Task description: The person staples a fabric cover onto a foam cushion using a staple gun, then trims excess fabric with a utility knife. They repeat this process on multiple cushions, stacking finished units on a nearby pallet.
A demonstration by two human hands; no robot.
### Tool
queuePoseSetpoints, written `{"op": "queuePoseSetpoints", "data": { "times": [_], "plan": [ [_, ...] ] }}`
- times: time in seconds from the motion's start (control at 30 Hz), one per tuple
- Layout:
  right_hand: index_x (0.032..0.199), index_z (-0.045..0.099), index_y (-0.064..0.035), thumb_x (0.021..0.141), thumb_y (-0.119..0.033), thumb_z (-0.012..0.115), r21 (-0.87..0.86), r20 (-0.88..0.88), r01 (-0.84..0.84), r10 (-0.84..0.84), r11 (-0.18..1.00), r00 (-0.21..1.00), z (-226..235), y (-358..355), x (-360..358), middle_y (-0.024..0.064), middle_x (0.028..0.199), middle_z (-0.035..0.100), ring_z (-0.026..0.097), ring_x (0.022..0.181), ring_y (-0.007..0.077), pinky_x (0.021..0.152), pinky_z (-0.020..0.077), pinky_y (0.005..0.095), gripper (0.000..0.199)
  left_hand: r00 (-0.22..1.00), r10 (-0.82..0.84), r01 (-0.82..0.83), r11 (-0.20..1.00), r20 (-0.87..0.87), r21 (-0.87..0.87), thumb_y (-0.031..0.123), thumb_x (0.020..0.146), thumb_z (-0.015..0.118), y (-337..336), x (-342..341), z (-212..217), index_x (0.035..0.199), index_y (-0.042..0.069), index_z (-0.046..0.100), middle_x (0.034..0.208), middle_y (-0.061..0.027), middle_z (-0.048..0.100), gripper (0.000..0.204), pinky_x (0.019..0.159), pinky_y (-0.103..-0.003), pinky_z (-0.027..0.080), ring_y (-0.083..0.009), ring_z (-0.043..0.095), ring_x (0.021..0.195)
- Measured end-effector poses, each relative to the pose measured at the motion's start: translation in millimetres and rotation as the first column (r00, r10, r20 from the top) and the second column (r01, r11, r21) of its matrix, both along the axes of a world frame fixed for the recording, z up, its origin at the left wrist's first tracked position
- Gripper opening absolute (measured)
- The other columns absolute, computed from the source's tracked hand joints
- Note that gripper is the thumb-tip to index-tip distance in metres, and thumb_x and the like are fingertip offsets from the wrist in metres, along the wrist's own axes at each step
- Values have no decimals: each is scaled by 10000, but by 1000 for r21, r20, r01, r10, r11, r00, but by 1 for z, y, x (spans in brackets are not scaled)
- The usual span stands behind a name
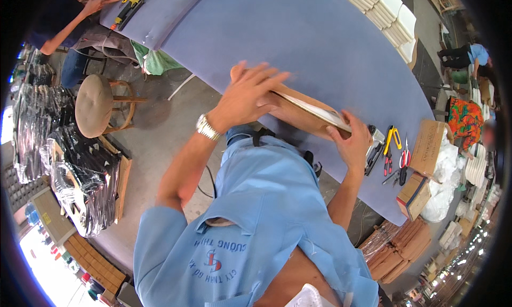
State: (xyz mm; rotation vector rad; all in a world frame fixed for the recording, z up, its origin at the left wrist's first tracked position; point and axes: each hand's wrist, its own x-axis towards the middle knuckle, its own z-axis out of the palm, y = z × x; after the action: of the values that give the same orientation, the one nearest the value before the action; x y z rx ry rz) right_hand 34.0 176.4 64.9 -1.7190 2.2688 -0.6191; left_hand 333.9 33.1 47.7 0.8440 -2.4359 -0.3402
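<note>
A long brown piece (306, 117) with a white layer showing along its upper edge stands at the near edge of the blue-grey table, in front of my body. Its exact kind I cannot make out. My right hand (352, 139) grips its right end, thumb and fingers on opposite sides. Over its left end is my left hand (249, 93), fingers stretched out, apart and blurred by motion. A metal watch circles my left wrist.
Right of my right hand lie a stapler-like tool (375, 147), a yellow cutter (393, 140), pliers and scissors (405, 156). Cardboard boxes (428, 147) stand beyond. White stacked pads (386, 13) sit far right. A round stool (94, 106) is at left; another person's hand (95, 5) shows far left.
</note>
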Motion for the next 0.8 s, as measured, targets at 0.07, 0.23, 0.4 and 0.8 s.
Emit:
{"op": "queuePoseSetpoints", "data": {
  "times": [0.07, 0.23, 0.4, 0.8],
  "plan": [
    [1253, 697, -98, 804, -293, 834, 127, -66, -63, 72, 990, 995, 6, -3, 7, 123, 1136, 729, 656, 1120, 316, 959, 510, 427, 508, 945, 275, -240, 951, -180, 194, 282, 914, 754, -6, 33, -25, 1543, 117, 445, 1238, -157, 691, 720, 1124, -452, 419, -308, 641, 1163],
    [1174, 734, -79, 801, -299, 831, 257, 296, -221, 141, 941, 945, 13, -16, 26, 120, 1147, 740, 672, 1086, 345, 933, 518, 440, 444, 581, 711, 114, 409, -395, 905, 364, 1016, 672, -14, 28, -73, 1234, 13, 683, 1037, -121, 734, 414, 930, -320, 514, -141, 645, 922],
    [1143, 739, -63, 806, 6, 643, 215, 165, -82, 46, 973, 985, -7, -43, 47, 138, 1089, 756, 725, 1026, 322, 916, 550, 371, 357, 498, 690, 139, 534, -525, 834, 314, 1047, 597, -36, -2, -82, 715, -13, 732, 774, -114, 731, 486, 1071, -394, 449, -161, 664, 747],
    [1204, 709, -4, 789, 109, 496, -33, 75, -331, 333, 943, 940, -36, -116, 43, 117, 1099, 756, 705, 1055, 199, 980, 521, 330, 480, 523, 562, -127, 795, -640, 594, 301, 1019, 571, -58, 41, -90, 1144, 13, 666, 824, -156, 721, 328, 864, -451, 566, -280, 698, 782]
  ]
}}
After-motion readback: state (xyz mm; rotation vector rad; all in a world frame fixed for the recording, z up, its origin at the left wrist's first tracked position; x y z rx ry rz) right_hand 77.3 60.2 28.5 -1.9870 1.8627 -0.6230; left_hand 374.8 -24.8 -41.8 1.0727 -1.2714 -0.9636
